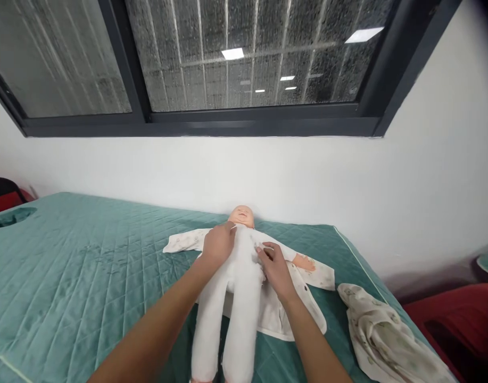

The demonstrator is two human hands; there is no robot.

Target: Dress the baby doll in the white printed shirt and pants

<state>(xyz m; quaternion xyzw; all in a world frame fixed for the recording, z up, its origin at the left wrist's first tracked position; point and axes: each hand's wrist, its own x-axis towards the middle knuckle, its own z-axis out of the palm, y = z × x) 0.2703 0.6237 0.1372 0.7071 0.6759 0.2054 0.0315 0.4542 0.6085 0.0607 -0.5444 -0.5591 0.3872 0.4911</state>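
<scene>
The left hand [220,244], curled closed, seems to pinch white clothing [244,268] near the neck of a doll [239,282] lying face-up, head toward twelve o'clock, probably so its front is reachable, while the half-curled right hand [274,266] touches its chest, grip unclear.

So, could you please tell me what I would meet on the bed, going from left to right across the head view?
Hole in the bed cover → sleeve on the picture's left → left hand → doll's head → right hand → doll's hand → crumpled cloth.
</scene>
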